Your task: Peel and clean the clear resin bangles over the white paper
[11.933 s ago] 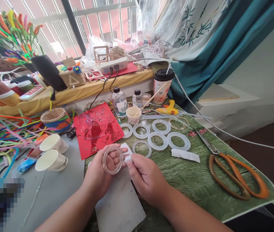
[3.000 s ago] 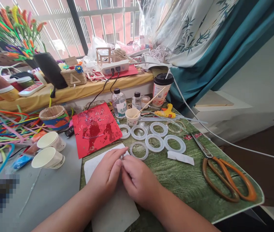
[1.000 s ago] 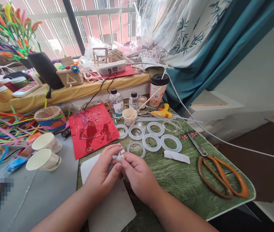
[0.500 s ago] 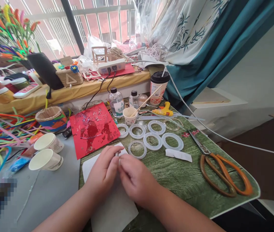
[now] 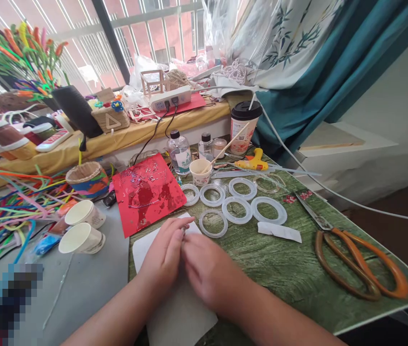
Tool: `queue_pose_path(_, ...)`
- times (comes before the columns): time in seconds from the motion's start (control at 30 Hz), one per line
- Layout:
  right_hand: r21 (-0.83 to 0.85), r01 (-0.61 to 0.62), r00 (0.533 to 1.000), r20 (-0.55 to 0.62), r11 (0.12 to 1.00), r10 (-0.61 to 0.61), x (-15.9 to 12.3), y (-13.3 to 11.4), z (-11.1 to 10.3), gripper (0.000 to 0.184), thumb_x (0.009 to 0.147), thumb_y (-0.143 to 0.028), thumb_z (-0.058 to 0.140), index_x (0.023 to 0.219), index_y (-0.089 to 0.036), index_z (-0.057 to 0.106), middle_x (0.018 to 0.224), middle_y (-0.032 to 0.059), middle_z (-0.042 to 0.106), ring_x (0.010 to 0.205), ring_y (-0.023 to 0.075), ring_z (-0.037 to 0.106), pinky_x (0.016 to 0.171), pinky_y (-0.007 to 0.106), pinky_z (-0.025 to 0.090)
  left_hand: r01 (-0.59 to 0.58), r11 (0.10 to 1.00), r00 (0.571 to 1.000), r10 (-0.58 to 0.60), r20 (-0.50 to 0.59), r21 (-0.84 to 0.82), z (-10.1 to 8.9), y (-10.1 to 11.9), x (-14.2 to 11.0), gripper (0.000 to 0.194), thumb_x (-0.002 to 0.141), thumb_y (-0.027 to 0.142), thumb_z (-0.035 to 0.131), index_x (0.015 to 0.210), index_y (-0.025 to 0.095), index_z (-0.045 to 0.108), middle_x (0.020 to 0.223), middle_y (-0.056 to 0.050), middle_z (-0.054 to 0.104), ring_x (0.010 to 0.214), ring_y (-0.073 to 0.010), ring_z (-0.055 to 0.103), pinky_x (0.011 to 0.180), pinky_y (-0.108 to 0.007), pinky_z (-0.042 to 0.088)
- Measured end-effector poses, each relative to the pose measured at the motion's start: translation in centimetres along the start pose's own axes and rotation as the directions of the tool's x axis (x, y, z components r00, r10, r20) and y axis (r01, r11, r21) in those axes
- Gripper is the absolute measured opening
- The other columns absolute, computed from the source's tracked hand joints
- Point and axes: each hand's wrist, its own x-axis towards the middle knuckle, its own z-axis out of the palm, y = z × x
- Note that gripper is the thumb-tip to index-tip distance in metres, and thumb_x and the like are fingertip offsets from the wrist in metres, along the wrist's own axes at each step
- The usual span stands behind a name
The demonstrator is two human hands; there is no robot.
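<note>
My left hand (image 5: pixel 164 252) and my right hand (image 5: pixel 209 264) meet over a white sheet of paper (image 5: pixel 180 312) on the green table. Both are closed round a small object (image 5: pixel 184 230) that shows only as a greyish sliver between the fingertips; its kind is hidden. Just beyond the hands lies a thin clear ring (image 5: pixel 213 235), near several translucent ring moulds (image 5: pixel 237 221). At the left, a red sheet (image 5: pixel 150 194) carries wet, shiny patches. Behind the rings stands a paper cup (image 5: pixel 200 174) with a wooden stick (image 5: pixel 228 144) leaning in it.
Large scissors (image 5: pixel 348 254) with orange handles lie at the right, near a white paper strip (image 5: pixel 279 231). A yellow glue gun (image 5: pixel 252 161), a clear bottle (image 5: pixel 179 156) and a lidded drink cup (image 5: pixel 244 132) stand at the back. Two paper cups (image 5: pixel 81 239) sit left.
The whole view has shifted, so the scene sits a little further right. My hands stay together over the paper, with the right hand's fingers curled slightly differently around the small object.
</note>
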Motion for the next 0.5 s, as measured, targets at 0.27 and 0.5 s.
queue_pose_path(0.27, -0.021, 0.095, 0.992, 0.082, 0.995, -0.093, -0.1, -0.54, -0.39, 0.018, 0.1, -0.01, 0.044, 0.095, -0.022, 0.056, 0.095, 0.0095, 0.064, 0.085, 0.0246, 0.058, 0.078, 0.038, 0.054, -0.066, 0.998, 0.997, 0.066, -0.047, 0.006, -0.22, 0.02, -0.24, 0.042, 0.113, 0.034, 0.033, 0.135, 0.024, 0.067, 0.125, -0.009, 0.069, 0.117, -0.0253, 0.065, 0.104, -0.041, 0.053)
queue_pose_path(0.5, 0.048, -0.046, 0.999, -0.013, 0.998, 0.047, 0.07, -0.55, -0.26, 0.017, 0.102, -0.014, 0.044, 0.088, -0.023, 0.05, 0.09, 0.0067, 0.062, 0.084, 0.0219, 0.058, 0.076, 0.034, 0.05, -0.19, 0.974, 0.982, 0.189, 0.021, 0.123, -0.56, -0.58, -0.04, 0.041, 0.111, 0.032, 0.041, 0.146, 0.029, 0.062, 0.136, -0.008, 0.066, 0.126, -0.026, 0.063, 0.111, -0.04, 0.049)
